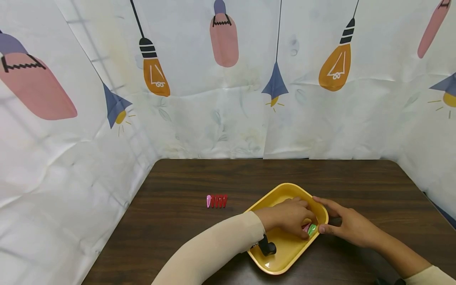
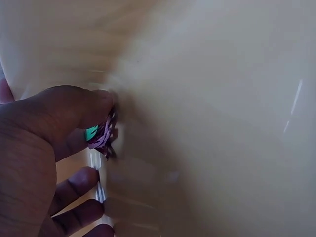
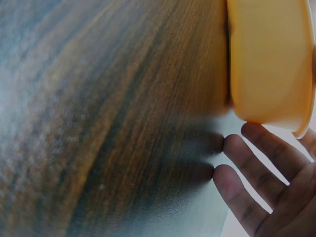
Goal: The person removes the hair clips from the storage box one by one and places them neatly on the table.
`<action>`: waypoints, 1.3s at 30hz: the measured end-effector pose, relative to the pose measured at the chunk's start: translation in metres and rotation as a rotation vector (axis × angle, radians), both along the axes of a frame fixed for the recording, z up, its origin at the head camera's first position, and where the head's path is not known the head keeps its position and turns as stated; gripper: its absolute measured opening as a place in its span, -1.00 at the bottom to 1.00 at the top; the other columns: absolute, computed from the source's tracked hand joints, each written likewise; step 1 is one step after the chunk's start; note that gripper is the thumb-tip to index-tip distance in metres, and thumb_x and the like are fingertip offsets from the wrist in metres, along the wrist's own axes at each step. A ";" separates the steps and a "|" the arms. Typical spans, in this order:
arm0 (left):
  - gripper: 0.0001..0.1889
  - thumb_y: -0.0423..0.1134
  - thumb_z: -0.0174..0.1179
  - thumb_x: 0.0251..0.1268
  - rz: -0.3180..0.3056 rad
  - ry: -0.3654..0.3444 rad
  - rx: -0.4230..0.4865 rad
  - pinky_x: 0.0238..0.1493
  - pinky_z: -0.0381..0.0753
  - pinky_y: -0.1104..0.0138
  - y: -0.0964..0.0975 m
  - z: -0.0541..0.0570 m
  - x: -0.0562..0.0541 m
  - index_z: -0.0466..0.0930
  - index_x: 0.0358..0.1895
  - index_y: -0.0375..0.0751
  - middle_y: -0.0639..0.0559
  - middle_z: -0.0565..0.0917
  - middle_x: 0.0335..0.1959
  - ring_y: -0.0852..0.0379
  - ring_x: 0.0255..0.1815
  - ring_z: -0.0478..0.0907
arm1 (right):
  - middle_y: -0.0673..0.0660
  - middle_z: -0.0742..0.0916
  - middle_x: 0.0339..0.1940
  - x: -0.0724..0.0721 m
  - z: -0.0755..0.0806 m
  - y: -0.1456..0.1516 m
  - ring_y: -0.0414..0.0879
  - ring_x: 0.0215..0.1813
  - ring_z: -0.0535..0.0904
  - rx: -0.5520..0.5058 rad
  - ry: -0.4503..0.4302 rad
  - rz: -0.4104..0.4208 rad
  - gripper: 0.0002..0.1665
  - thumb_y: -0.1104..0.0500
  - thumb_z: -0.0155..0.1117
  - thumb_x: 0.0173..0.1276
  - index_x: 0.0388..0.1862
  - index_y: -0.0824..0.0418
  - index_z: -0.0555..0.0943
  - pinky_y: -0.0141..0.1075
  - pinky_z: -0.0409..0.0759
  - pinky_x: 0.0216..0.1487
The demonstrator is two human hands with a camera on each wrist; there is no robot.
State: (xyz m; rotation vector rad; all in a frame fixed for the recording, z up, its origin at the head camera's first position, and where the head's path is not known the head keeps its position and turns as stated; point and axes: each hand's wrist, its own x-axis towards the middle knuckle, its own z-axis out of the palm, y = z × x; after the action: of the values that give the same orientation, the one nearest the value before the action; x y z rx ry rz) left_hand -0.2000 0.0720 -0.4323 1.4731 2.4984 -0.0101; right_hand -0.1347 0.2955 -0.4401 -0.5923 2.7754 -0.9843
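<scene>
A big white cloth with lamps in pink, orange and blue printed on it [image 1: 228,126] hangs at the back, at twelve o'clock, and it goes around both sides. Below it is a wide, dark brown table with wood stripes [image 1: 171,209].

A long cream sleeve [image 1: 217,247] comes in from seven o'clock. A yellow, shiny tray with round corners [image 1: 290,247] sits on the table, and it lies at a slant, from one o'clock to seven o'clock.

The right hand [image 1: 350,225] is by the tray at three o'clock. Its fingers are spread apart. The thumb and first finger touch the tray's rim, and another fingertip touches the outside wall. The left hand [image 1: 293,217] is inside the tray. Its thumb and first finger pinch a little bunch of clips, and its other fingers are apart. A small black gadget [image 1: 267,247] sits at that wrist.

The little clips are the smallest. A bright green clip [image 1: 312,229] and a pink clip [image 1: 306,227] are at the left fingers, near the tray's three o'clock wall. Out on the table, between nine and ten o'clock from the tray, one pale pink clip [image 1: 208,201] and four red clips [image 1: 216,202] lie side by side in a neat row.
</scene>
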 end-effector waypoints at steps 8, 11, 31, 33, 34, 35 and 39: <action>-0.55 0.16 0.40 0.24 0.000 -0.030 0.022 0.00 0.33 0.44 -0.003 0.004 -0.001 0.63 0.21 0.35 0.38 0.51 0.08 0.34 0.06 0.33 | 0.36 0.55 0.38 0.000 0.000 -0.001 0.33 0.20 0.60 -0.006 -0.007 0.007 -0.05 -0.24 0.40 0.34 0.63 -0.19 0.22 0.27 0.59 -0.05; -0.51 0.16 0.38 0.27 -0.008 -0.028 0.038 0.02 0.36 0.45 -0.004 0.009 -0.003 0.61 0.26 0.30 0.38 0.53 0.04 0.37 0.01 0.37 | 0.35 0.56 0.38 0.000 0.000 -0.001 0.32 0.18 0.61 -0.003 -0.009 0.008 -0.04 -0.25 0.40 0.33 0.63 -0.18 0.22 0.26 0.60 -0.07; -0.45 0.03 0.43 0.27 0.023 -0.153 0.200 -0.04 0.41 0.60 -0.022 0.032 -0.009 0.60 0.33 0.10 0.38 0.66 0.00 0.46 -0.04 0.54 | 0.35 0.61 0.30 0.000 0.002 0.000 0.29 0.14 0.64 0.014 -0.018 -0.013 -0.03 -0.28 0.41 0.31 0.62 -0.19 0.23 0.25 0.61 -0.09; -0.45 0.03 0.43 0.27 0.025 -0.153 0.214 -0.04 0.40 0.61 -0.026 0.033 -0.009 0.61 0.33 0.09 0.39 0.66 -0.01 0.46 -0.03 0.53 | 0.36 0.60 0.32 0.000 0.002 0.000 0.30 0.15 0.63 0.014 -0.015 -0.013 -0.03 -0.28 0.41 0.31 0.62 -0.18 0.23 0.26 0.60 -0.08; -0.46 0.02 0.43 0.28 0.026 -0.150 0.223 -0.04 0.40 0.61 -0.027 0.034 -0.010 0.61 0.33 0.09 0.39 0.66 -0.02 0.46 -0.03 0.53 | 0.38 0.59 0.33 0.000 0.002 0.000 0.30 0.15 0.63 0.013 -0.017 -0.014 -0.02 -0.29 0.41 0.31 0.63 -0.18 0.23 0.26 0.60 -0.08; -0.46 0.01 0.43 0.28 0.026 -0.148 0.235 -0.04 0.40 0.62 -0.029 0.034 -0.010 0.61 0.33 0.07 0.38 0.66 -0.02 0.45 -0.03 0.54 | 0.38 0.58 0.33 0.000 0.002 0.000 0.30 0.15 0.63 0.013 -0.019 -0.014 -0.02 -0.29 0.40 0.31 0.63 -0.18 0.23 0.25 0.60 -0.08; -0.48 -0.02 0.42 0.29 0.043 -0.149 0.276 -0.04 0.39 0.63 -0.037 0.036 -0.012 0.63 0.31 0.06 0.39 0.66 -0.05 0.44 -0.03 0.55 | 0.40 0.58 0.33 -0.001 0.002 -0.001 0.30 0.15 0.63 0.018 -0.025 -0.021 -0.02 -0.30 0.40 0.30 0.62 -0.18 0.23 0.24 0.61 -0.08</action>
State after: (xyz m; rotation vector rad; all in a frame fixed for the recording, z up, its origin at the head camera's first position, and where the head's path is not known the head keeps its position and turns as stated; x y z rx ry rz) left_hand -0.2124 0.0346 -0.3962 1.4565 2.4838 0.4520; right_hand -0.1354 0.2948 -0.4381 -0.5459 2.7705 -0.9633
